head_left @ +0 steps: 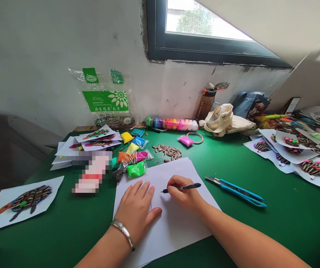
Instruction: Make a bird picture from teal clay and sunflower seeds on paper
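Observation:
White paper [176,227] lies on the green table in front of me, with more sheets under it. My left hand [137,204] rests flat on its left part, fingers spread, a silver bangle on the wrist. Over the middle of the sheet, my right hand [184,193] grips a black pen [191,186], its tip close to the paper. Whether the tip touches I cannot tell. Just beyond the sheet's top edge are loose sunflower seeds [168,152] and a green clay packet [136,169]. A blue utility knife [238,190] lies right of the paper.
Seed-covered pictures are piled at left [90,143] and right [299,150]; a bird picture [28,199] lies nearer left. Along the wall stand a seed bag [105,102], a tube of coloured clay [172,123], a brown bottle [205,104] and a cloth bag [223,121].

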A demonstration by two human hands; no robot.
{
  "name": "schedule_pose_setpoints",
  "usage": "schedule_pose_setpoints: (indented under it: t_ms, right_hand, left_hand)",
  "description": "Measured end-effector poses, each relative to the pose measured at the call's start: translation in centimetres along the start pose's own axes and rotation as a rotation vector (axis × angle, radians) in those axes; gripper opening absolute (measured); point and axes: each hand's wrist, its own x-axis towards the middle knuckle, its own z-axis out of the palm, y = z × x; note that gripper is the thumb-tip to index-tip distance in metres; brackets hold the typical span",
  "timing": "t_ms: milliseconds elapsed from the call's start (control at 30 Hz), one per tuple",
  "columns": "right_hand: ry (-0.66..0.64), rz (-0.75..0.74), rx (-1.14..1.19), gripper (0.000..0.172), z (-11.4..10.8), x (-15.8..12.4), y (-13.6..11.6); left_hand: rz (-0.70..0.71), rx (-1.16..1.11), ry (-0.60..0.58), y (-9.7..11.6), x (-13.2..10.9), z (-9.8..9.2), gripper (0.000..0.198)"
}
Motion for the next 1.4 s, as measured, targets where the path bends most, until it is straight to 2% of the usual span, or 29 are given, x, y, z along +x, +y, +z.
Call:
schedule_pose_setpoints:
  t_ms: [600,967,1167,1400]
  right_hand:
    - [-0.018,0.026,-0.012,0.011,0.0,0.1,0.0]
    - [-0.024,0.076,0.139,0.011,-0.7,0.3,0.0]
    - [0.037,0.118,0.198,0.012,-1.7,0.2,0.1]
    - [-0.027,0.063,0.146,0.012,-0.8,0.1,-0.1]
  left_hand:
    - [-0.010,-0.044,-0.011,0.0,-0.3,-0.2,0.052]
    - [-0.003,-0.045,0.027,-0.1,-0.2,0.2,0.053]
    - [-0.002,-0.055,0.053,0.0,-0.2,0.2,0.051]
    - [-0.005,-0.063,0.081,0.0,-0.1,0.3,0.050]
